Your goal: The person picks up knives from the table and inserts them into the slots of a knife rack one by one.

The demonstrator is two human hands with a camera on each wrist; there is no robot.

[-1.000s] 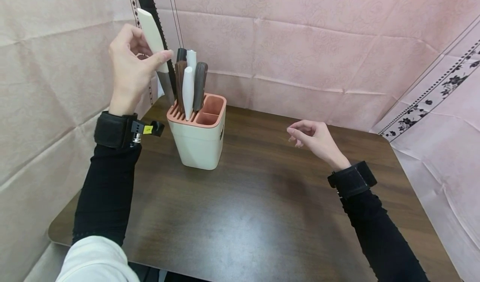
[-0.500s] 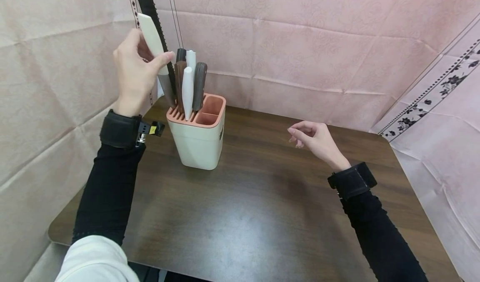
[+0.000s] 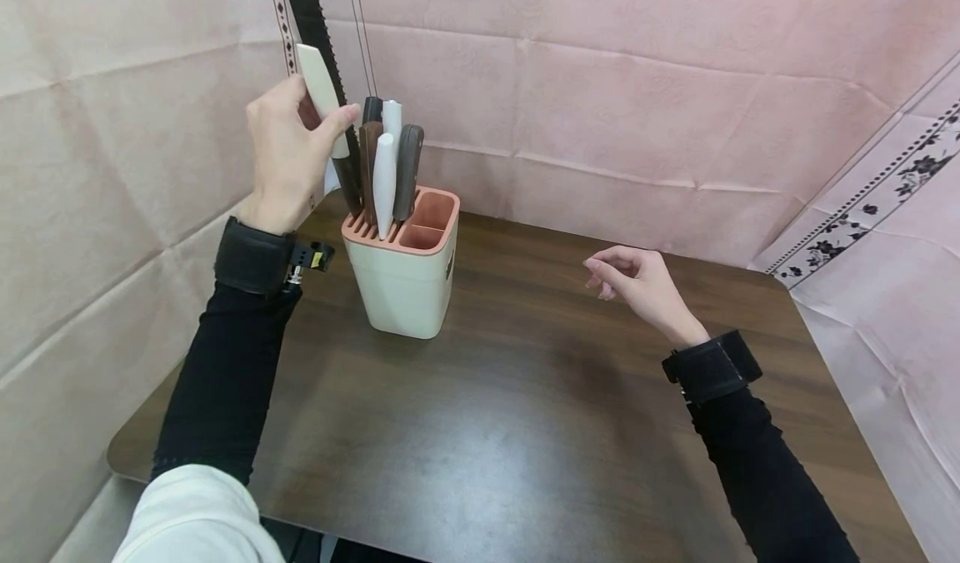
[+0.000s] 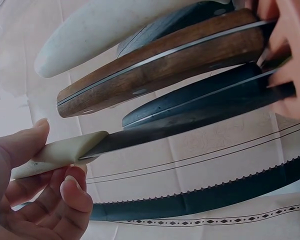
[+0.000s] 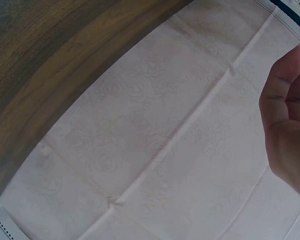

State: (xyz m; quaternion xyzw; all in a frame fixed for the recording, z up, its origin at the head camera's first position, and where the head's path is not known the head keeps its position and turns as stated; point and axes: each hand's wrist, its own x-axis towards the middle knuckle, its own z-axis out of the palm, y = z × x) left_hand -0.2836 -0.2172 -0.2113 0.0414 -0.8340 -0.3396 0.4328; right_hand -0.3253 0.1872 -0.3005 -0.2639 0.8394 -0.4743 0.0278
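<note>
My left hand (image 3: pixel 288 151) pinches the cream handle of a knife (image 3: pixel 318 84) between thumb and fingers. Tilted, its dark blade runs down to the leftmost slots of a pale green knife holder (image 3: pixel 397 288) with a pink slotted top. In the left wrist view the blade's far end (image 4: pixel 282 93) meets that pink top (image 4: pixel 295 55). Beside it stand other knives: a brown wooden handle (image 4: pixel 160 62), white handles (image 3: pixel 385 176), a grey one (image 3: pixel 408 167) and a black one (image 3: pixel 372 110). My right hand (image 3: pixel 637 284) hovers over the table, loosely curled, holding nothing.
The holder stands at the back left of a brown wooden table (image 3: pixel 480 430). Two open square compartments (image 3: pixel 433 211) are on its right side. Pink patterned cloth (image 3: pixel 600 130) hangs behind the table, and more cloth (image 3: pixel 135 171) hangs close on the left.
My left hand has moved down and to the right with the knife, and less of the blade shows above the holder. The view has shifted slightly; the right hand keeps its pose.
</note>
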